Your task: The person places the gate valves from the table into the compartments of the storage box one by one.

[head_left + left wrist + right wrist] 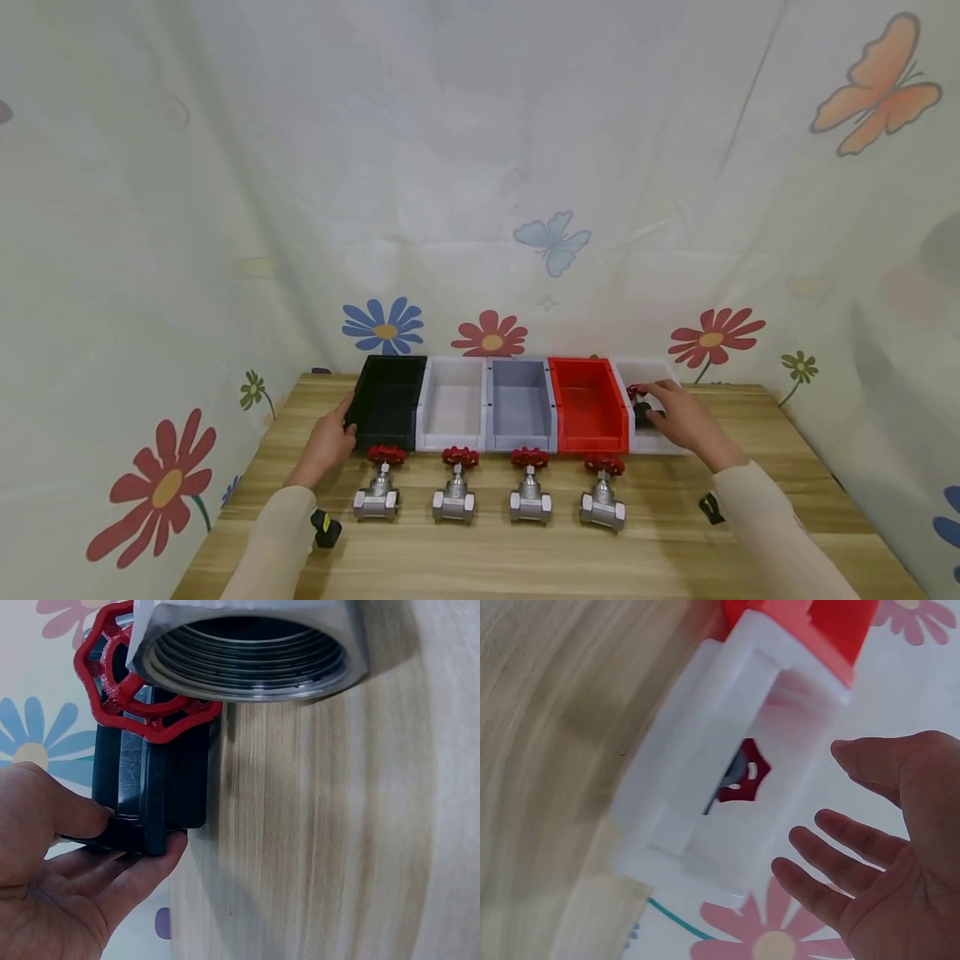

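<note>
On wood-grain table [450, 562]: left hand [64, 889] pinching glossy black bin [182, 784]; right hand [900, 870] spread near scalloped handwheel [762, 766].

The streaky brown desk [465, 562] has five boxy, mixed-colour plastic bins [521, 408] along its back edge, four silver, red-wheeled metal valves [453, 502] in front.

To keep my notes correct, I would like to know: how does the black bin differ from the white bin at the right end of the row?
The black bin stands at the row's left end, the white bin at its right end.
The left hand grips the black bin; the right hand is at the white bin without gripping it.
A red handwheel shows inside the white bin, none inside the black one.
Both are open-topped.
</note>
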A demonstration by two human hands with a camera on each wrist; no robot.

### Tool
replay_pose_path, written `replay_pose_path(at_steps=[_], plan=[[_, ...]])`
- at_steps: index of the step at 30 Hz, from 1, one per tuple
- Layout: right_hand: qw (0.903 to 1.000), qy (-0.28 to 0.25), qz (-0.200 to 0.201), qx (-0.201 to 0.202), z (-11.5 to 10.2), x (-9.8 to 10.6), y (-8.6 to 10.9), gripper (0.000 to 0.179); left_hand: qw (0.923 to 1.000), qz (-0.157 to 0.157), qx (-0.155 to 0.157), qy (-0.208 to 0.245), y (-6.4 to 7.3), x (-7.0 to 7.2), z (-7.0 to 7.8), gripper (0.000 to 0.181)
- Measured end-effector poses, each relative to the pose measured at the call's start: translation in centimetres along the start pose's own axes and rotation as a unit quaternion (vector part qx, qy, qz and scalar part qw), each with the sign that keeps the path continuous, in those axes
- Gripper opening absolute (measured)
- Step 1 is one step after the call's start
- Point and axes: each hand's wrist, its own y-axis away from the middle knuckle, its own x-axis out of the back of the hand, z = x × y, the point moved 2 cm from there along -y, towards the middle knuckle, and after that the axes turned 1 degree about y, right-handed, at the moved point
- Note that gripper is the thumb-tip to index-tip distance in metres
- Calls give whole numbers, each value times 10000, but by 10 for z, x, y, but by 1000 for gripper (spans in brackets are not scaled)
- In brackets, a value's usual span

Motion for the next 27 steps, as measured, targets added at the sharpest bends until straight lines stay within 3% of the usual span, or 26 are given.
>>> replay_pose_path(at_steps=[17,27], plan=[[9950,419,621,658,-50,30,34,52,10000,-32,25,25,-3,-2,-3,66],[9909,507,841,921,-76,33,54,54,10000,0,-47,51,-2,-4,-4,65]])
